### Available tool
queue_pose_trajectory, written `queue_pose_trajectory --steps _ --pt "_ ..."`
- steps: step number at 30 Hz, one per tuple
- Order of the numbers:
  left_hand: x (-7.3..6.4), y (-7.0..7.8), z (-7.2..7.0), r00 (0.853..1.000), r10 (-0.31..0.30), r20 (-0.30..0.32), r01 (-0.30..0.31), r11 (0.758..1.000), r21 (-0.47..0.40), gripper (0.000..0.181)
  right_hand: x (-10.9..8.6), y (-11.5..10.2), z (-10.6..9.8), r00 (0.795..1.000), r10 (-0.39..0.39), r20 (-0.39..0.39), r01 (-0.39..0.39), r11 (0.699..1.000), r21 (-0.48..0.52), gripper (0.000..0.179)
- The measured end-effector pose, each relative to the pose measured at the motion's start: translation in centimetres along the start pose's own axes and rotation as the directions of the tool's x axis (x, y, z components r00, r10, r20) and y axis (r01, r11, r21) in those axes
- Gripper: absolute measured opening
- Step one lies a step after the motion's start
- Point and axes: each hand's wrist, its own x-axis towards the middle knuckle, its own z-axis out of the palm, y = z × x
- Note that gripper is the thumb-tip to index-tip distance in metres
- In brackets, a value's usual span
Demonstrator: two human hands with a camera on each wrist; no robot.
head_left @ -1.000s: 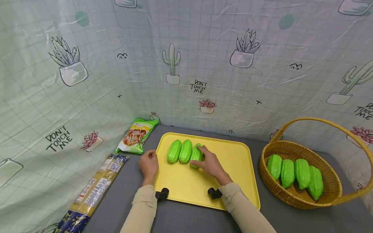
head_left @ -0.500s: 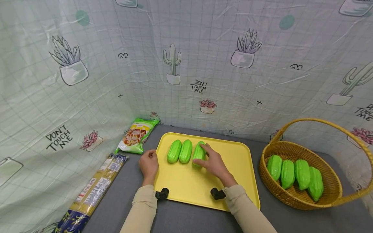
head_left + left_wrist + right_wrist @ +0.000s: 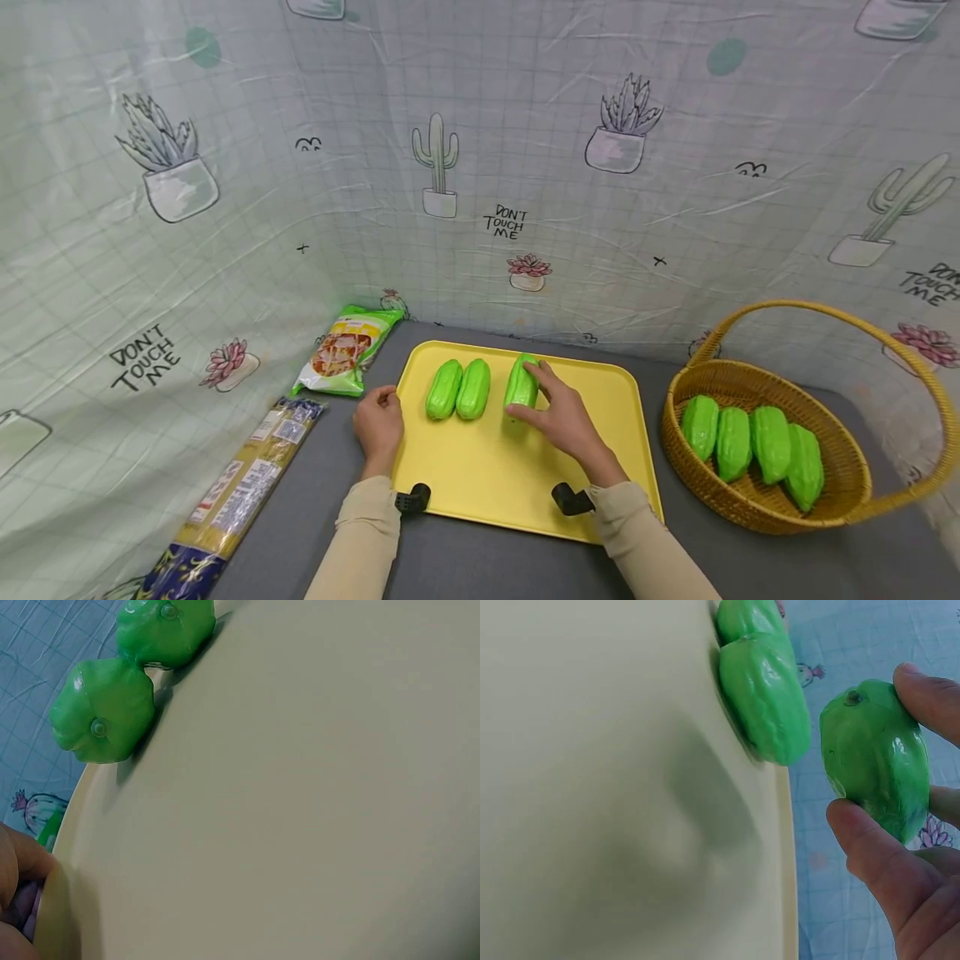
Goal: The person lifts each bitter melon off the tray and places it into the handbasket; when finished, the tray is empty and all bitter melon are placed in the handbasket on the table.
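Observation:
My right hand [image 3: 564, 419] grips a glossy green ribbed gourd [image 3: 521, 385] between thumb and fingers. In the right wrist view this gourd [image 3: 874, 754] is raised off the tray, its stem nub showing and a shadow falling below. Two more green gourds [image 3: 444, 390] [image 3: 473, 389] lie side by side on the yellow tray [image 3: 480, 475], left of the held one. At the tray's left edge rests my left hand [image 3: 378, 425], fingers loosely curled with nothing visible in them. The left wrist view shows its fingers [image 3: 30, 855] touching or very near the rim.
A wicker basket [image 3: 750, 512] with a tall handle stands to the right, holding several green gourds [image 3: 771, 444]. Left of the tray lie a green snack bag [image 3: 347, 350] and a long pack of noodles [image 3: 240, 492]. A printed curtain [image 3: 525, 158] closes off the back and left.
My right hand has moved the gourd rightward, away from the other two, and lifted it off the tray. The left hand stays put at the tray's edge. The head view has shifted slightly.

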Motion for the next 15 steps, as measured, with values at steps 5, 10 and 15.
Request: queue_pose_trajectory --steps 5,10,15 --pt "-0.1 0.0 -0.1 1.000 -0.009 -0.003 0.009 1.000 -0.002 0.023 -0.7 -0.6 -0.7 1.000 -0.007 -0.009 0.007 1.000 -0.008 0.084" --pt "0.0 -0.1 0.0 1.000 0.001 -0.009 -0.001 1.000 -0.002 0.022 -1.4 -0.7 -1.7 0.999 -0.010 -0.030 0.009 1.000 -0.014 0.085" --pt "0.2 -0.2 0.1 1.000 0.017 -0.010 -0.017 1.000 -0.006 0.023 -2.0 -0.5 -2.7 0.998 0.002 -0.065 -0.002 1.000 -0.005 0.087"
